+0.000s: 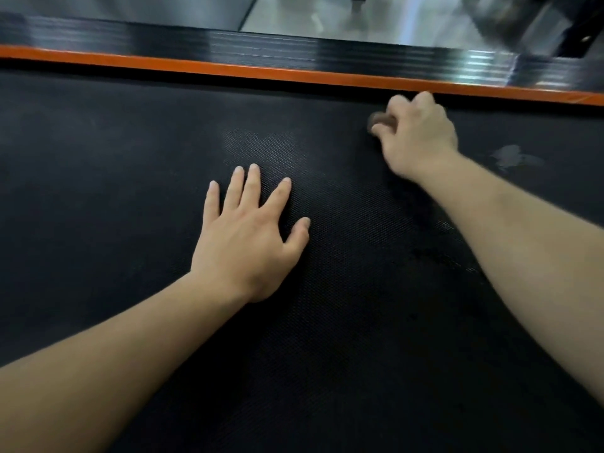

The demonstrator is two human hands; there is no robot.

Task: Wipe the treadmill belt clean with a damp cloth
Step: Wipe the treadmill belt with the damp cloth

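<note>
The right hand is curled tight around a small brownish cloth, blurred, of which only a bit shows past the fingers, and presses it on the black treadmill belt just beside the orange strip at its far edge. The left hand lies flat on the belt, fingers straight and spread, holding nothing. A pale smudge marks the belt to the right of the cloth hand

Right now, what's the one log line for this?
left hand flat on belt | right hand grips brown cloth near orange strip | smudge right of wrist
</note>
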